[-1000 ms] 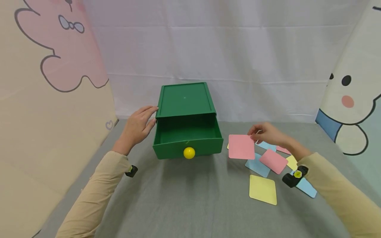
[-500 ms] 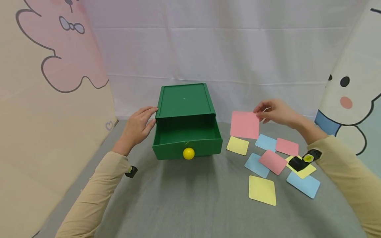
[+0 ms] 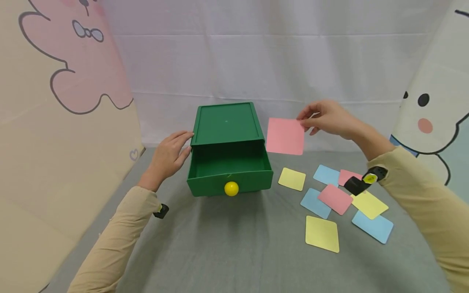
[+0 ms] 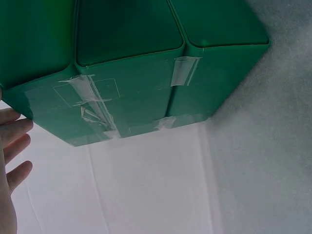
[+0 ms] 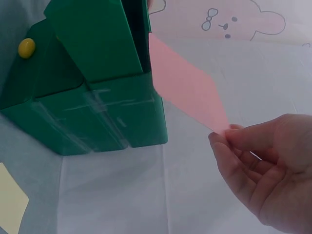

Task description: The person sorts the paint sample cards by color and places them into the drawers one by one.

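Observation:
A green drawer chest (image 3: 226, 122) stands in the middle, its top drawer (image 3: 209, 185) pulled out and bare inside, with a round yellow knob (image 3: 231, 189) on the front. My left hand (image 3: 169, 156) rests its fingertips on the chest's upper left edge, fingers loosely extended. With thumb and fingers my right hand (image 3: 329, 119) pinches a square pink card (image 3: 285, 136) by its corner. That card is in the air, to the right of the chest. In the right wrist view the pink card (image 5: 187, 85) hangs beside the chest's top tier.
On the grey cloth to the right lie several cards: a yellow card (image 3: 292, 179) near the drawer, a blue card (image 3: 327, 175), a pink card (image 3: 335, 199) overlapping another blue one, and a yellow card (image 3: 322, 234) in front. A white curtain (image 3: 293, 69) hangs behind.
My right hand has lifted the pink card up from the scattered cards, then moved it left toward the chest. The left hand has stayed on the chest.

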A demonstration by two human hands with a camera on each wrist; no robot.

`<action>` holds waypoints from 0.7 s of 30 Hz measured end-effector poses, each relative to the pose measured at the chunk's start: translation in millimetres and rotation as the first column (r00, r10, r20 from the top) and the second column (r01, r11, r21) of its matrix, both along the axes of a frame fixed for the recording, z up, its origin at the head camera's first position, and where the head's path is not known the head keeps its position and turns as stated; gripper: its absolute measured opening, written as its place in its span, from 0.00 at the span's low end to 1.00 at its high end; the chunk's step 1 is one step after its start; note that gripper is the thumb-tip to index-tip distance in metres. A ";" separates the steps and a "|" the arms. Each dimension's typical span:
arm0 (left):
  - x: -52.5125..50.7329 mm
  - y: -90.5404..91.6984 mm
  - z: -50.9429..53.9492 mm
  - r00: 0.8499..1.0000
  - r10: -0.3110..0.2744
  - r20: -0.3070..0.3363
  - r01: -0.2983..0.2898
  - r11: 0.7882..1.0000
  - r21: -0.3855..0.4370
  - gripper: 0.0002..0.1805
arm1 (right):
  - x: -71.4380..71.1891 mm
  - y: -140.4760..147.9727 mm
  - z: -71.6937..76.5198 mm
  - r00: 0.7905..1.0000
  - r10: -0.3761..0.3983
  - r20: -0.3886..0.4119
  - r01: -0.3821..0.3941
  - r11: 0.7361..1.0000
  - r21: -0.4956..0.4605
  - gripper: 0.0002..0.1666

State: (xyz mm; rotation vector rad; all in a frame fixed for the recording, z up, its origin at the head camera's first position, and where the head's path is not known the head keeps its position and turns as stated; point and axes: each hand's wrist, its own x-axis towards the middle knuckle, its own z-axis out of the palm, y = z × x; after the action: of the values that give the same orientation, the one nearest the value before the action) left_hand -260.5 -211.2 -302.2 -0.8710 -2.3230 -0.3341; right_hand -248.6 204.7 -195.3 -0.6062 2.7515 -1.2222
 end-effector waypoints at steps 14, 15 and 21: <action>0.9 0.7 -0.1 1.000 0.024 0.014 -0.024 1.000 -0.011 0.22 | -3.7 -62.6 -9.9 0.992 0.125 0.027 -0.124 0.992 -0.032 0.11; 1.3 0.9 0.1 1.000 0.023 0.015 -0.023 1.000 -0.009 0.22 | -3.4 -65.6 -12.5 0.990 0.137 0.029 -0.136 0.990 -0.031 0.11; 1.3 1.2 0.4 1.000 0.017 0.008 -0.017 1.000 -0.004 0.22 | -1.4 -79.4 -28.2 0.984 0.173 0.039 -0.174 0.984 0.021 0.10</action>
State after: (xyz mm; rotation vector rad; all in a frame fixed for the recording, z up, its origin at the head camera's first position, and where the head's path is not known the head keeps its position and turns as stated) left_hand -259.1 -210.0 -301.8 -0.8526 -2.3377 -0.3269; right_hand -250.0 125.3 -223.6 -0.7942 2.6145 -1.1486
